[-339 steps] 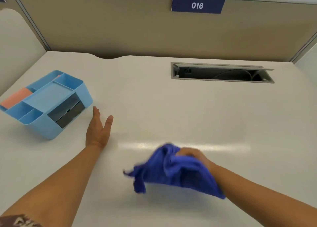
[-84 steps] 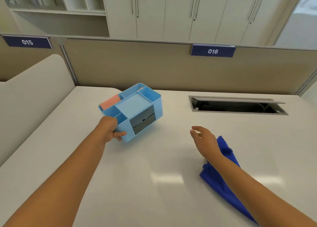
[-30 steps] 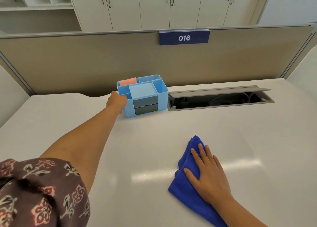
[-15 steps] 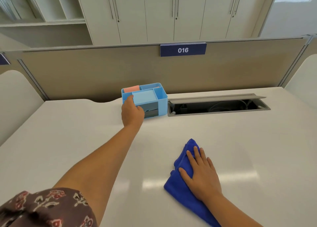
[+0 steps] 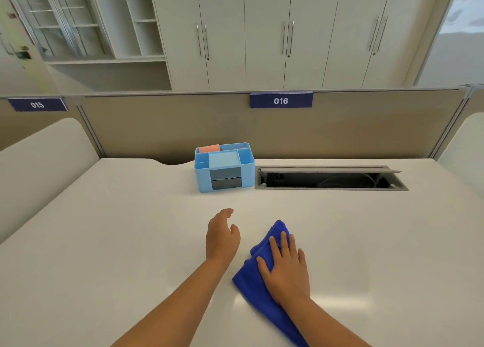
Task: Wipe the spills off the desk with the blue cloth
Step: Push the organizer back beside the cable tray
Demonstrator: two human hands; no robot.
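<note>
Pale desk [image 5: 110, 242] is running back to a tan partition, with a light blue organizer [image 5: 224, 166] standing against it. Well in front of the organizer, the blue cloth [image 5: 255, 281] is lying under the right hand [image 5: 286, 269], whose fingers are pressing flat on it, gripping nothing. Its long axis is running toward the organizer. Just beside it, the left hand [image 5: 221, 238] is hovering open and empty. No spill is showing.

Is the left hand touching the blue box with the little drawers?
Apart. The head view shows bare desk between the left hand and the blue box, which stands at the back by the partition.
</note>
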